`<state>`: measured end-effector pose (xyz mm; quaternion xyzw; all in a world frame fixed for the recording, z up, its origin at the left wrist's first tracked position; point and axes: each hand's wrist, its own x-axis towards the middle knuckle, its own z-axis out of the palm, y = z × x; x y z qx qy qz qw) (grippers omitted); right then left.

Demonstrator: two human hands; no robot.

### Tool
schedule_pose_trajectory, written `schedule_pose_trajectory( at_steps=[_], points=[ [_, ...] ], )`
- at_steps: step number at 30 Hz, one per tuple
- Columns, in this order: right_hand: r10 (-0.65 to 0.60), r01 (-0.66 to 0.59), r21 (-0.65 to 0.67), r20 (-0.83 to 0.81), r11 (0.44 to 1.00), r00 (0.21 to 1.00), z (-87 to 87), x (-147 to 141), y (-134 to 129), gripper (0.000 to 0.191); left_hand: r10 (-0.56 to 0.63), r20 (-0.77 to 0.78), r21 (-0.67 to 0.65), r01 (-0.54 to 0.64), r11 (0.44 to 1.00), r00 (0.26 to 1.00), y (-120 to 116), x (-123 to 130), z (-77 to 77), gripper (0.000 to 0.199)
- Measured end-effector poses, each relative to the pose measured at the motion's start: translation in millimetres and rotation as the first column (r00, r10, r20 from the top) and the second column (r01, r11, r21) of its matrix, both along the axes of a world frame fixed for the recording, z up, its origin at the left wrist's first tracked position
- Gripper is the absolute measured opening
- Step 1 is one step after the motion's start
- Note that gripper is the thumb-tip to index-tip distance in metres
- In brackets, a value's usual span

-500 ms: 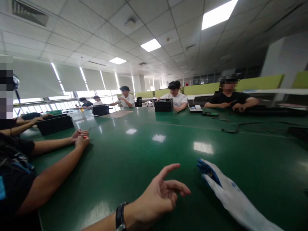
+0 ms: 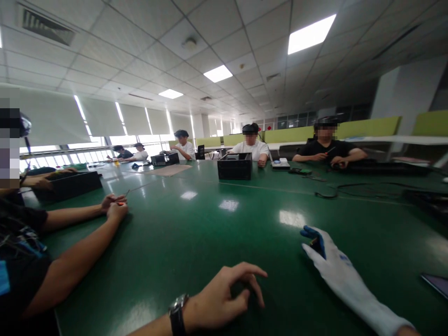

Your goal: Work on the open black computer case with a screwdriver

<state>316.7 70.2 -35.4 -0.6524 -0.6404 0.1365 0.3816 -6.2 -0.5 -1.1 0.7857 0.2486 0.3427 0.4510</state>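
My left hand point(image 2: 224, 294) is bare, with a dark-strapped watch point(image 2: 178, 315) on the wrist. It is held low over the green table point(image 2: 196, 233), fingers bent loosely and apart, with nothing in it. My right hand point(image 2: 332, 261) wears a white glove with blue-coated fingers and palm. Its fingers and thumb curl around a small dark and yellowish thing point(image 2: 315, 241), mostly hidden in the palm and too small to name. Neither hand touches the other.
A co-worker's hands point(image 2: 115, 207) hold a small tool with an orange part at left. Black cases point(image 2: 234, 167) stand across the table and at far left. Cables point(image 2: 336, 189) lie at right, near a phone-like flat device point(image 2: 436, 284) at the edge.
My left hand has turned from palm showing to back up and sunk lower. My gloved right hand has shifted slightly right. The black case opposite has come nearer. My view has tilted up a little.
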Motion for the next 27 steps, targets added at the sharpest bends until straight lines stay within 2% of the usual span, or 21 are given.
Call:
schedule_pose_trajectory(
  at_steps=[2,4,6,7,8,10,12,15,18,21,24,26,27],
  points=[
    [-0.011,0.007,0.101,0.031,0.995,0.999,-1.5,4,3,0.071,0.112,-0.113,0.177,-0.091,0.980,0.987,1,1,15.3,0.040],
    [-0.019,0.013,0.114,0.045,0.993,0.999,-3.7,5,5,0.067,0.233,-0.165,0.377,-0.157,0.913,0.958,19,5,40.1,0.036],
    [-0.046,0.045,0.037,0.031,0.998,0.998,-5.0,3,7,0.066,0.397,-0.235,0.619,-0.178,0.765,0.887,55,10,71.9,0.039],
    [-0.061,0.061,-0.009,0.018,0.998,0.998,-5.4,2,9,0.067,0.505,-0.265,0.731,-0.171,0.661,0.821,78,14,88.4,0.040],
    [-0.071,0.071,-0.047,0.002,0.996,0.997,-5.7,1,10,0.068,0.587,-0.266,0.771,-0.197,0.606,0.765,103,17,103.9,0.040],
    [-0.073,0.070,-0.085,-0.038,0.994,0.997,-6.6,-1,12,0.070,0.698,-0.268,0.790,-0.263,0.553,0.664,151,24,128.8,0.040],
    [-0.074,0.064,-0.115,-0.089,0.991,0.993,-8.4,-1,13,0.073,0.768,-0.305,0.771,-0.328,0.546,0.563,187,30,143.1,0.037],
    [-0.092,0.069,-0.147,-0.155,0.987,0.984,-10.1,1,16,0.077,0.810,-0.399,0.727,-0.390,0.565,0.430,210,38,149.8,0.036],
    [-0.112,0.083,-0.154,-0.194,0.985,0.975,-6.5,6,19,0.078,0.800,-0.479,0.688,-0.412,0.598,0.361,200,47,151.8,0.036],
    [-0.139,0.117,-0.110,-0.228,0.987,0.964,0.7,15,23,0.077,0.750,-0.558,0.645,-0.384,0.661,0.355,160,45,154.1,0.036],
    [-0.174,0.165,-0.054,-0.262,0.985,0.949,6.0,28,28,0.078,0.640,-0.649,0.568,-0.298,0.767,0.411,86,26,159.0,0.045],
    [-0.209,0.197,-0.072,-0.280,0.978,0.937,8.8,34,30,0.082,0.500,-0.719,0.468,-0.195,0.862,0.482,27,6,168.8,0.056],
    [-0.220,0.203,-0.088,-0.283,0.975,0.934,10.6,36,30,0.085,0.416,-0.742,0.409,-0.138,0.902,0.526,-1,-5,175.7,0.054]
  ],
)
